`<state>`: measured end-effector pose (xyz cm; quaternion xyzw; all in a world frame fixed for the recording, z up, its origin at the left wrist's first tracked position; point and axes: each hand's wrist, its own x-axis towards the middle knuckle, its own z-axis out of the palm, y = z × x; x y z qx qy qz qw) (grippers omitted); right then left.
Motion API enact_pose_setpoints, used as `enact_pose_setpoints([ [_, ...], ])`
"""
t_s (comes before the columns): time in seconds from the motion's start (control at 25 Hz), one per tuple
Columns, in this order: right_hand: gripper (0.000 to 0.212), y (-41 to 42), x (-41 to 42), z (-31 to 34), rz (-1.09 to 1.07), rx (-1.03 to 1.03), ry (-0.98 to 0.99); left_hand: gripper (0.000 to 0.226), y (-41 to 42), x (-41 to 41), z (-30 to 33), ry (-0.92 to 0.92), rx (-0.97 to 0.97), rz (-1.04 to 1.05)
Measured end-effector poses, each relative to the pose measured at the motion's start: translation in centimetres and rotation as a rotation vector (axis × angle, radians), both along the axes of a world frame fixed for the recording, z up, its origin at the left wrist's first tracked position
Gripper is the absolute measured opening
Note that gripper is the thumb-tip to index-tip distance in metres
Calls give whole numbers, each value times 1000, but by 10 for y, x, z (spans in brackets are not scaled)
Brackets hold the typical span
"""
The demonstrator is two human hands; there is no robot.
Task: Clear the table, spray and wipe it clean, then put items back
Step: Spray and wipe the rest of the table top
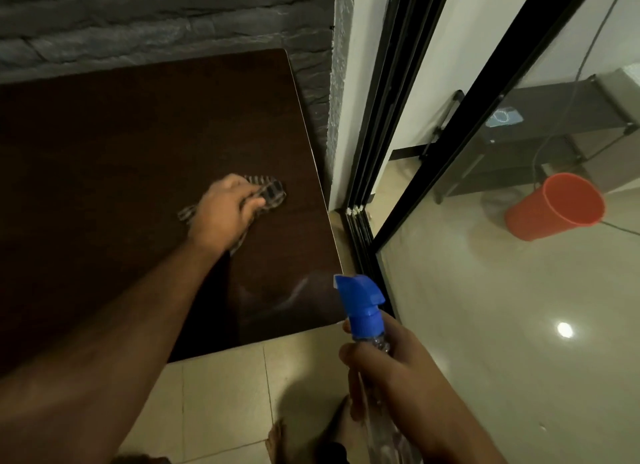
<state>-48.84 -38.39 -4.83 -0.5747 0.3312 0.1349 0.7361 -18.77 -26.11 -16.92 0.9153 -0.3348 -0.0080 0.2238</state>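
Both hands grip: left hand [221,210] fingers clutch striped cloth [268,193] on table [121,144]; right hand [391,370] holds spray bottle [363,307].

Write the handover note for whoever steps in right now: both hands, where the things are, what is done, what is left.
Left hand: grips the striped cloth and presses it on the dark table, near the right edge.
Right hand: fingers curled round the spray bottle, held off the table's near right corner, blue nozzle aimed at the top.
Done: the visible part of the table is cleared; a wet-looking sheen lies near that corner, so spraying has begun.
Left: wipe the whole top, then bring the items back. None of them is in view.
An orange bucket stands on the floor behind the glass door.
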Motion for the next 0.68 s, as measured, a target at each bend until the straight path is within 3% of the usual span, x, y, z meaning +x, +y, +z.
enact_pose_setpoints([
  [0.16, 38, 24, -8, -5, 27, -85, 26, 31, -13, -2, 1, -25, -3, 69],
  [0.4, 21, 87, -7, -6, 72, -40, 26, 29, 50, -58, 1, -12, -12, 18],
  [0.68, 18, 84, -26, 0, -92, -163, 44, 26, 52, -119, 5, 50, -22, 93],
])
